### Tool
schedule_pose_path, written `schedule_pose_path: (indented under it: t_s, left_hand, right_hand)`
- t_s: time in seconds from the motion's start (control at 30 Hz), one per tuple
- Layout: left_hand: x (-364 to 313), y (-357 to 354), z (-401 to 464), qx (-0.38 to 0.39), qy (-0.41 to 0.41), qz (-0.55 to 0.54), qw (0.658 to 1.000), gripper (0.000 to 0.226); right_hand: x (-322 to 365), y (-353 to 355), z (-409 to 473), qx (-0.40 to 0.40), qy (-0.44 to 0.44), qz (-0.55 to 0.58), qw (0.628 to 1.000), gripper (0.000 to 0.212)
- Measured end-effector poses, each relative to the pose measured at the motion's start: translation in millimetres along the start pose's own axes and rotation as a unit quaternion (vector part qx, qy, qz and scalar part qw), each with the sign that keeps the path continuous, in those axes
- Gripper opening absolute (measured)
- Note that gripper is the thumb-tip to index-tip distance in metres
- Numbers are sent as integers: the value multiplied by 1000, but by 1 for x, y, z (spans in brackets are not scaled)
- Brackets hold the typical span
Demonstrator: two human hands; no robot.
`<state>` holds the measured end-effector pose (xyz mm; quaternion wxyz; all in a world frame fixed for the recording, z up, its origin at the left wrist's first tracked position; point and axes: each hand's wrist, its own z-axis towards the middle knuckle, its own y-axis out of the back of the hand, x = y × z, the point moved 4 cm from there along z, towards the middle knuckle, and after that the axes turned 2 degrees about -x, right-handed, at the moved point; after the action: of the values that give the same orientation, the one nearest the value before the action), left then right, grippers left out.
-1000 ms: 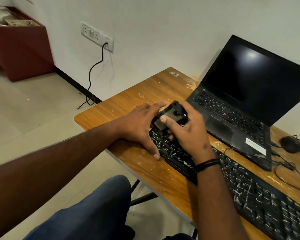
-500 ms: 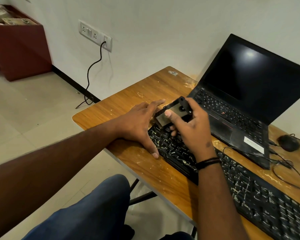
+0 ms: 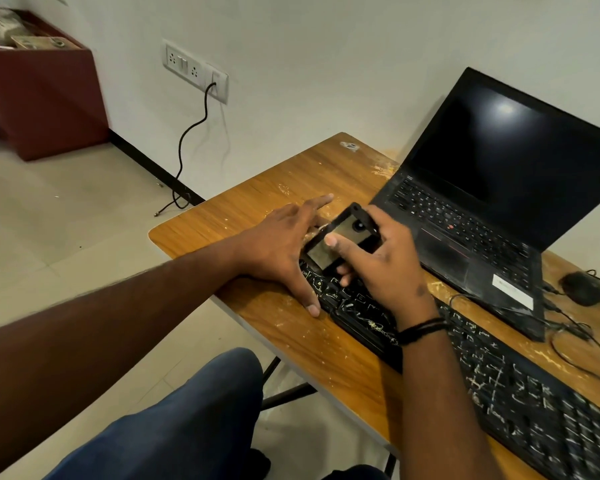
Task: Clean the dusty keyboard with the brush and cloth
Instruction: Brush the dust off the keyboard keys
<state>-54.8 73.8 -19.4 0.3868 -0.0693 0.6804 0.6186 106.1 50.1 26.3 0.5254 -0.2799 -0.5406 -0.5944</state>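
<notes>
A black keyboard [image 3: 499, 386] streaked with pale dust lies diagonally along the front of the wooden table [image 3: 264, 209]. My left hand [image 3: 284, 251] rests flat with spread fingers on the table and the keyboard's left end. My right hand [image 3: 378, 261] grips a small black flat brush block [image 3: 343, 237] over the keyboard's left end, thumb on its top face. The bristles are hidden under the block. No cloth is in view.
An open black laptop [image 3: 499, 202] with a dark screen stands behind the keyboard. A black mouse [image 3: 584, 288] and its cables [image 3: 575, 344] lie at the right. A wall socket [image 3: 194, 69] with a hanging cord is at the left. My knee is below the table's edge.
My right hand has shifted the brush block slightly away from me and to the right over the keyboard's left end. My left hand has stayed in place.
</notes>
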Motion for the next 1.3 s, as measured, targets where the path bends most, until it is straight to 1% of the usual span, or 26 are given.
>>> schedule_pose_path:
  t_s: [0.03, 0.1, 0.13, 0.2, 0.27, 0.37, 0.47, 0.57, 0.63, 0.7, 0.8, 0.9, 0.97, 1.07, 1.17, 1.23, 1.3]
  left_hand:
    - [0, 0, 0, 1, 0, -1, 1000, 159]
    - [1, 0, 1, -2, -1, -1, 1000, 160]
    - [2, 0, 1, -1, 0, -2, 1000, 160]
    - [1, 0, 0, 2, -1, -5, 1000, 158]
    - [-1, 0, -1, 1, -7, -9, 1000, 157]
    - [-1, 0, -1, -2, -8, -10, 1000, 156]
    - [2, -1, 1, -2, -4, -3, 1000, 156]
    - [1, 0, 1, 0, -8, -10, 1000, 156]
    - [-1, 1, 0, 2, -11, -14, 1000, 156]
    - [-1, 1, 0, -4, -13, -13, 1000, 155]
    - [1, 0, 0, -10, -6, -8, 1000, 154]
    - [0, 0, 0, -7, -12, -16, 1000, 154]
    - [-1, 1, 0, -3, -13, -18, 1000, 154]
    - [-1, 1, 0, -10, -15, -18, 1000, 154]
    - [-2, 0, -1, -7, -6, -10, 1000, 153]
    - [-2, 1, -1, -6, -11, -16, 1000, 152]
    - [-2, 2, -1, -4, -15, -21, 1000, 153]
  right_hand:
    - [-2, -4, 1, 3, 2, -25, 1000, 24]
    - [-1, -8, 3, -22, 17, -66, 997, 24]
    - [1, -6, 4, -36, 23, -70, 997, 23]
    - [4, 4, 2, -51, 23, -41, 998, 23]
    - [5, 11, -2, -35, 18, -16, 999, 22]
    - [4, -3, -3, -3, 16, -57, 998, 23]
    - [3, -13, 1, -25, 29, -82, 996, 25]
    - [5, 3, -1, -51, 20, -30, 998, 27]
    - [3, 7, -3, -17, 14, -22, 1000, 21]
    - [1, -5, -2, 14, 22, -57, 998, 22]
    - [2, -18, 2, -6, 53, -106, 993, 29]
    - [7, -3, -1, -33, 42, -61, 997, 23]
    - [7, 6, -4, -27, 35, -45, 998, 22]
    - [3, -11, -2, 8, 41, -74, 996, 21]
    - [4, -17, 1, -29, 54, -105, 993, 22]
    - [7, -5, -1, -58, 37, -71, 995, 22]
    - [6, 7, -4, -45, 17, -24, 999, 20]
